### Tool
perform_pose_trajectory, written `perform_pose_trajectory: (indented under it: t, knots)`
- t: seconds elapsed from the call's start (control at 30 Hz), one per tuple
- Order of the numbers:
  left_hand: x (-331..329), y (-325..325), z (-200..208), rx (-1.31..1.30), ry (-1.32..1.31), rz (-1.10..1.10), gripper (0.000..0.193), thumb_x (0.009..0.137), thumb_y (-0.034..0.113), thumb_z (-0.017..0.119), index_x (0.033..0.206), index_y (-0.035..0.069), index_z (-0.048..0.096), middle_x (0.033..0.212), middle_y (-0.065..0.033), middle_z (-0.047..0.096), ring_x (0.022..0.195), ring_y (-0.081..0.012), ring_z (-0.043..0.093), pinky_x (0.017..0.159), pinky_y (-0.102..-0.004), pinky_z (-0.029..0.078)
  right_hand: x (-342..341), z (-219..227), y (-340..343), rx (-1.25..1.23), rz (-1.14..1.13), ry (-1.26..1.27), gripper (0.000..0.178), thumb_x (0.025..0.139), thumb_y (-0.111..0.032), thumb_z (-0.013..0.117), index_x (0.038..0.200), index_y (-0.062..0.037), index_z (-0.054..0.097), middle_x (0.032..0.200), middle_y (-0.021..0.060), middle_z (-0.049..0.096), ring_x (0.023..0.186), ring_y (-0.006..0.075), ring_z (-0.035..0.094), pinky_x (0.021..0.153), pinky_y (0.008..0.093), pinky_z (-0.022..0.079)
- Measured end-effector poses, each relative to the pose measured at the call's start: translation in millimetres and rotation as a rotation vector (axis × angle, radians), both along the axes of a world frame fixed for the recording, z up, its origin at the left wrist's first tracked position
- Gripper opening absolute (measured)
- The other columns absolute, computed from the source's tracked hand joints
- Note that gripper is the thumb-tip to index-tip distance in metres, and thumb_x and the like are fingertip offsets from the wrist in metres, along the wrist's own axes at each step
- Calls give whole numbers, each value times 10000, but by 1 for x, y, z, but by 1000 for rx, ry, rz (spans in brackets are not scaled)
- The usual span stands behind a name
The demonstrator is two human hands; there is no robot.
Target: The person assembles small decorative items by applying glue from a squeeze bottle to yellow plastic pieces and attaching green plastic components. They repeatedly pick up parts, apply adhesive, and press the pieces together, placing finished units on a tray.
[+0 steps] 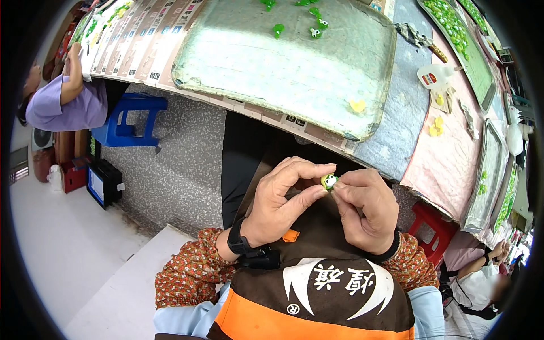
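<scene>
A tiny toy figure (329, 181) with a white face, dark eyes, a yellow top and some green is pinched above my lap, near the table's front edge. My left hand (277, 198) grips it from the left between thumb and forefinger. From the other side, the fingertips of my right hand (365, 207) press on its lower right; they partly hide it. On the table ahead lies a large pale tray (266, 68). It bears several small green figures (315, 33) toward its far side and a yellow piece (357, 105) near its right corner.
Right of the tray are a clear squeeze bottle (433, 76), a tool with a brown handle (437, 52) and yellow pieces (436, 126). Another tray (486, 181) stands farther right. A blue stool (130, 119) and a person in purple (68, 105) are at left; a red stool (433, 232) is at right.
</scene>
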State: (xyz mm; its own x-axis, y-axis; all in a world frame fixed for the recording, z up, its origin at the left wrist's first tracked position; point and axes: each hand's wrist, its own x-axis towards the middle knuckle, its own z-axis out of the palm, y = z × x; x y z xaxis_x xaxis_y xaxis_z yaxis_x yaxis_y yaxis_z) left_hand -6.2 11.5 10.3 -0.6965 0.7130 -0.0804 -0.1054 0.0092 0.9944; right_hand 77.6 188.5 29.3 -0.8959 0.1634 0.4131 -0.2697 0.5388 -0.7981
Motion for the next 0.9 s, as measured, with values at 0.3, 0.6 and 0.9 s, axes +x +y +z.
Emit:
perform_pose_trajectory:
  t: [0.3,0.6,0.9]
  knots:
    - [2,3,0,49,-80,-8,301,991,38,624,1285,-23,622,1123,-56,587,987,-91,612,834,-217,511,0,2,1,-59,-9,-13,257,741,100,783,917,-24,643,868,128,676,709,263,661,606,326,523]
    - [6,8,6,-18,-63,26,269,1000,85,622,1261,19,639,1061,-55,587,912,-103,601,760,-236,524,4,4,-1,-93,-34,-41,247,760,109,767,920,-29,640,873,131,686,726,258,674,627,314,529]
    - [8,9,3,72,-299,20,314,1029,98,588,1319,-20,594,1112,-46,615,974,-87,613,783,-231,552,2,4,0,-99,-50,-18,253,751,110,767,917,-26,634,867,135,686,714,258,673,617,321,526]
